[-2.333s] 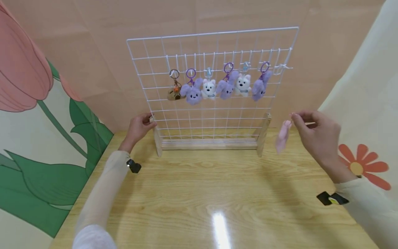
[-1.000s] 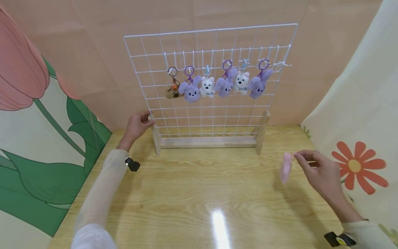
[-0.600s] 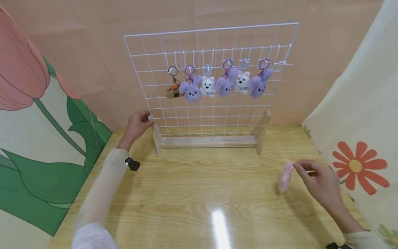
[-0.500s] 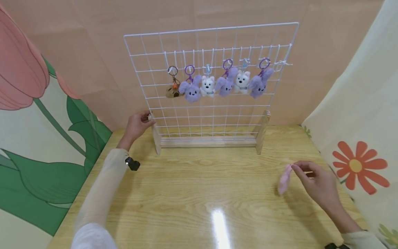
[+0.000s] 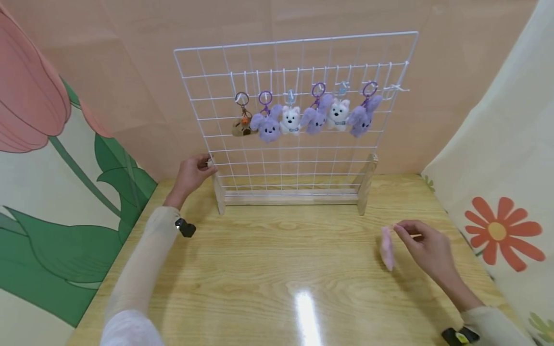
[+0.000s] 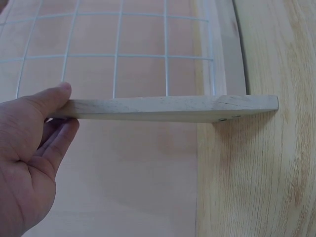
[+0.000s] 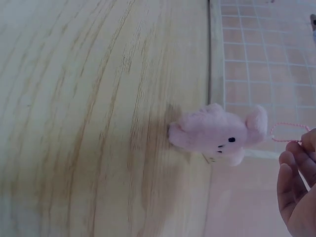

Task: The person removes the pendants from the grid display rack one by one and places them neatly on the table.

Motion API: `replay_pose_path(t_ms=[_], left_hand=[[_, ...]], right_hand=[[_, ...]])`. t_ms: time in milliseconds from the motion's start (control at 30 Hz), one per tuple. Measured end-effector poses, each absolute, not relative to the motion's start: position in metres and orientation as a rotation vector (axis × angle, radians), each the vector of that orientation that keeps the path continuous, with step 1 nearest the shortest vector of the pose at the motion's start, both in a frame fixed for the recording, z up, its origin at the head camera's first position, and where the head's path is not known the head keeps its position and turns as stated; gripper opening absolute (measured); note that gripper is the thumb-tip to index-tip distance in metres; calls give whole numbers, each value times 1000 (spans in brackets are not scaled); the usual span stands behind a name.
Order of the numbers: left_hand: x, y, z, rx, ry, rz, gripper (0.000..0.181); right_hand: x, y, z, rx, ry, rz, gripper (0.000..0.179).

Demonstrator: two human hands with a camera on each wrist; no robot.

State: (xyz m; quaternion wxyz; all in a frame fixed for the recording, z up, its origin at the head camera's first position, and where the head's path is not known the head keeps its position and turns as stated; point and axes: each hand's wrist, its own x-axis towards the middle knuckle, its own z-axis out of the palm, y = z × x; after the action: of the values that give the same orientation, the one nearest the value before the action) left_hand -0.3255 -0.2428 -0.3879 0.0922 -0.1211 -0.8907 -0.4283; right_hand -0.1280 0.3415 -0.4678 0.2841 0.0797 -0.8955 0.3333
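pinching a pink cord loop (image 7: 288, 123) between thumb and fingertips, the person's right hand (image 5: 428, 247) sits at about three o'clock on the wooden table (image 5: 259, 259), counting twelve as the side farthest from the person. its tips are closed on the cord, the other fingers softly bent. from the loop hangs a pink plush charm (image 5: 387, 250), lower than the fingertips and just to their nine o'clock side. whether it touches the tabletop i cannot tell from where i stand.

the left hand (image 5: 190, 175), between ten and eleven o'clock, grips the upper end of the left wooden upright (image 6: 168, 109), thumb on one side and bent fingers on the other. that upright holds one side of a white wire rack (image 5: 277, 42) standing at twelve, and a wooden rail (image 5: 290, 198) runs along its foot to the other upright (image 5: 367, 185) at about one.

on the rack's hooks, from eleven round to one, hang a brown charm (image 5: 241, 129), a first purple plush (image 5: 267, 127), a first white dog (image 5: 290, 121), a second purple plush (image 5: 315, 120), a second white dog (image 5: 338, 115) and a third purple plush (image 5: 360, 120). a printed red flower (image 5: 497, 231) shows beyond the right hand, between two and three.
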Motion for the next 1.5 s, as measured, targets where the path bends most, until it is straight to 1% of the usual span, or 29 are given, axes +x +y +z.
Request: replay_pose_path(t_ms=[333,600,867,1067,1500], left_hand=[[-325,-243,-387,-346,-2670,-1276,51],[-327,-244,-389,-344,-2661,-1262,48],[-327,-244,-390,-363,-2646,-1241,48],[-328,-245,-390,-358,-2651,-1256,50],[-329,-245,-392,-356,-2648,-1252,49]], right_hand=[[-148,333,-480,238,-2464,907,7],[-156,326,-490,256,-2516,948,9],[-165,322,-500,279,-2529,933,7],[-168,319,-505,273,-2568,895,7],[-173,314,-510,311,-2683,830,6]])
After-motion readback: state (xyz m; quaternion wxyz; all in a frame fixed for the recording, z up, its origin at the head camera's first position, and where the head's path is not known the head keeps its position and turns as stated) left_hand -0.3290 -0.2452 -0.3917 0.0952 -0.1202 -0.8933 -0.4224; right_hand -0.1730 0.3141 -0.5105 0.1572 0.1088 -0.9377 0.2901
